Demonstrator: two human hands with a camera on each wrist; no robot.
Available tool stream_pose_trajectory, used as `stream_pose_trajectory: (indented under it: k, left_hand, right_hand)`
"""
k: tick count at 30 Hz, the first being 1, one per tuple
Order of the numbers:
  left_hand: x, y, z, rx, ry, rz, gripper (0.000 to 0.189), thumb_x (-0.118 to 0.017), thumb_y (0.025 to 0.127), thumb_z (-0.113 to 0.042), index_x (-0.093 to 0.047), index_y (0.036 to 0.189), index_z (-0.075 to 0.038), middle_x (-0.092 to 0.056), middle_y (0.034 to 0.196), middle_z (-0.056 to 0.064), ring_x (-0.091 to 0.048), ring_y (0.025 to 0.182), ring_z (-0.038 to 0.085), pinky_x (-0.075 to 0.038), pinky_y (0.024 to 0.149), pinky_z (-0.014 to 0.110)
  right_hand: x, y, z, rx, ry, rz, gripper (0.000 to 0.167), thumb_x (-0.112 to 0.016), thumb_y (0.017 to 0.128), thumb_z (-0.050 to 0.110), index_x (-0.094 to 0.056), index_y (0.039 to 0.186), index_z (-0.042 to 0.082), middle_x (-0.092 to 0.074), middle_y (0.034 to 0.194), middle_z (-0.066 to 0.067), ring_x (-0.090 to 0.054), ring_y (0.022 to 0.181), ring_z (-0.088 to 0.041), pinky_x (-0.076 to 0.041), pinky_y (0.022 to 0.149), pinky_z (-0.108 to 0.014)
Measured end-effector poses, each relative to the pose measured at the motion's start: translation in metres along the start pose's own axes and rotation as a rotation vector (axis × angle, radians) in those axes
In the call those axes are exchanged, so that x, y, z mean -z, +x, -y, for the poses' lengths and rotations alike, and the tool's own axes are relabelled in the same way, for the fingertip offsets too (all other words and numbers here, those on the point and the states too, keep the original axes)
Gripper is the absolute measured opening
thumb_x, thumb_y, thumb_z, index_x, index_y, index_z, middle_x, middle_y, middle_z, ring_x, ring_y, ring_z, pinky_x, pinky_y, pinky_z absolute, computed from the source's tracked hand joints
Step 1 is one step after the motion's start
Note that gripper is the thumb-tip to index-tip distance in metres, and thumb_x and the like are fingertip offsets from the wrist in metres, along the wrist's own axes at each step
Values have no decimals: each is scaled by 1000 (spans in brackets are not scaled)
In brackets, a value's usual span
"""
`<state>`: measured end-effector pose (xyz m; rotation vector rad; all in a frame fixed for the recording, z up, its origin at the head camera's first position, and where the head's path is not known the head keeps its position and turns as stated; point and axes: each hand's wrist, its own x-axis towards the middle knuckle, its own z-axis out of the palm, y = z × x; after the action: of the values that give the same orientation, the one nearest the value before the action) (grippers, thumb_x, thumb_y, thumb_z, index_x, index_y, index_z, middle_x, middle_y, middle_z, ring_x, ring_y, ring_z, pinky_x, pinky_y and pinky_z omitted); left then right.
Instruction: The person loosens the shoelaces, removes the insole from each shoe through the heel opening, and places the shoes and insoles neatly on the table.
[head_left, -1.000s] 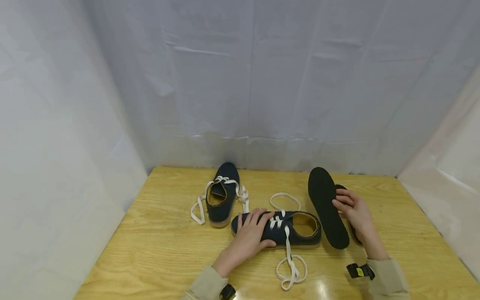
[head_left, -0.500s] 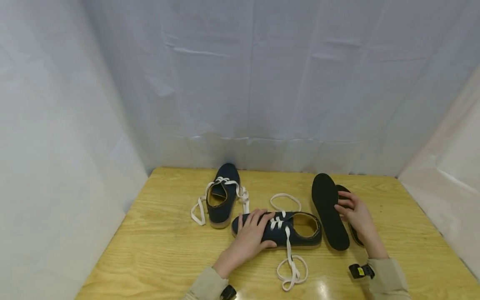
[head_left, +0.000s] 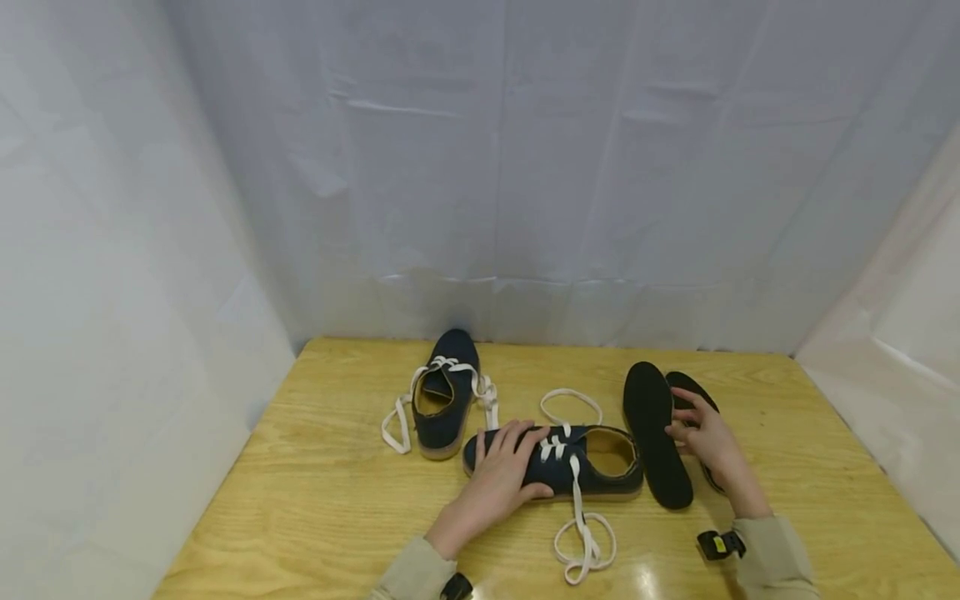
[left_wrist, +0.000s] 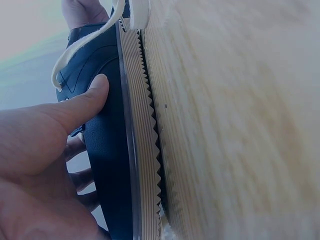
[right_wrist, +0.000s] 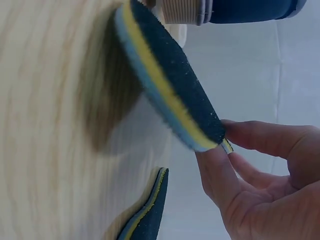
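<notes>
A navy lace-up sneaker lies sideways on the table, its toe to the left. My left hand grips its front part; in the left wrist view the thumb presses the near side and the fingers reach over to the far side. My right hand pinches a black insole by its right edge, just right of the sneaker's heel. In the right wrist view this insole is tilted above the table, with yellow and pale layers under its dark top. A second insole lies behind the right hand, partly covered by it.
Another navy sneaker with loose white laces stands at the back left, toe away from me. A long white lace trails from the gripped sneaker toward me. Pale sheeting hangs behind the wooden table.
The pinched insole has come down toward the table, and its far end has dropped toward me. My right hand has moved slightly with it. The left hand and sneaker stay put.
</notes>
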<state>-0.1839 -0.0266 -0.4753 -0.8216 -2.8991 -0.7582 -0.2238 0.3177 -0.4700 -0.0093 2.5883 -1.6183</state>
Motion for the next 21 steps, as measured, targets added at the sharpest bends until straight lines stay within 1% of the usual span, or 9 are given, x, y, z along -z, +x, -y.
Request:
stream_pose_trajectory:
  k: [2,3,7,10,13,18,21]
  left_hand:
    - [0,-1,0,-3,-1,-4,78,-76,87,-42,-41,154,-22,-37,156,10,-31,147,34,-17,113,75]
    - [0,-1,0,-5,-1,-5,78,-76,88,-42,-41,154,-21,-37,156,10,-31,147,34,-17,113,75]
    - [-1,-1,2,-8,-4,-4,78,-76,88,-42,-40,154,-22,-36,157,10,-30,148,34,-16,113,75]
    - [-2,0,2,-2,-4,3,78,-75,88,-43,-40,154,-22,-36,158,10,-29,148,33,-16,114,74]
    - [-2,0,2,-1,-3,4,77,-75,88,-43,-40,154,-22,-36,157,10,-29,148,33,-16,114,74]
    - [-2,-1,1,-11,3,-7,78,-76,87,-42,-41,154,-21,-37,156,11,-30,147,33,-17,113,75]
    - [-1,-1,1,-14,5,-9,78,-76,87,-42,-41,154,-21,-37,156,11,-31,147,34,-17,113,75]
  right_hand:
    - [-1,1,-1,12,-10,3,72,-56,100,-4,-17,160,-2,-38,143,-43,-66,103,-32,-59,71,-34]
    - [-1,0,-1,15,-17,1,72,-56,100,-4,-17,160,-2,-38,142,-43,-67,102,-32,-59,71,-34]
    - [-2,0,-1,14,-43,-12,69,-57,100,-4,-21,159,-4,-39,141,-44,-68,97,-27,-58,69,-33]
    - [-3,-1,-2,-7,-51,-12,67,-55,100,-4,-21,158,-6,-38,140,-44,-67,93,-21,-58,68,-32]
    - [-4,-1,-2,-23,-61,-8,68,-56,99,-5,-21,157,-6,-38,140,-44,-66,89,-19,-57,68,-33]
    - [-5,0,-3,-32,-100,-2,74,-64,96,-2,-22,157,-5,-40,140,-43,-65,86,-20,-57,67,-33]
    - [-6,1,-4,-33,-138,-3,77,-70,93,1,-26,156,-4,-43,137,-41,-65,87,-25,-57,67,-36]
